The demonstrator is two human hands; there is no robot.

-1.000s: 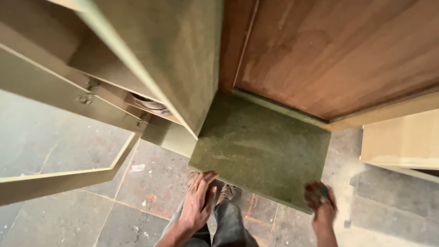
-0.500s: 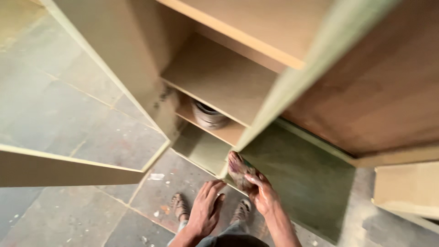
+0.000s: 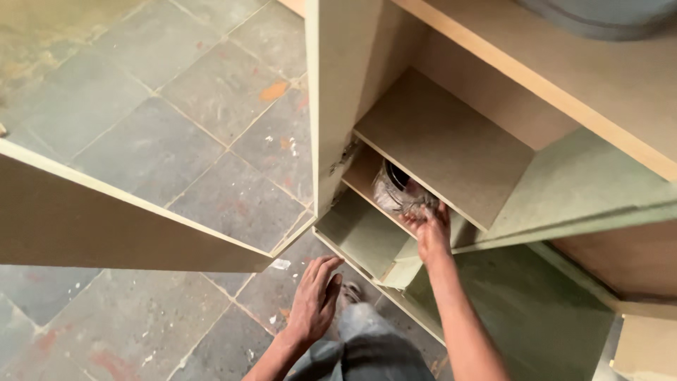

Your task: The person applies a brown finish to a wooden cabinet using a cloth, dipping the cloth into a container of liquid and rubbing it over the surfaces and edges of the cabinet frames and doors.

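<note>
- Since half a second ago, my right hand has gone from the cupboard's edge into the lower shelf.
- Its grip is closed on the rim of a round, dusty metal container tucked under the upper shelf board.
- My left hand hovers spread over the slate floor.
- Best to draw it out level, clearing the board.

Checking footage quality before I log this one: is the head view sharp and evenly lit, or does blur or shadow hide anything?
Head view: mostly sharp under soft, even light, no glare. The right hand reaching at the wrapped round container is slightly smeared. The recess under the shelf is shadowed, hiding the container's back. The left hand hovers clear over the stone floor.
</note>
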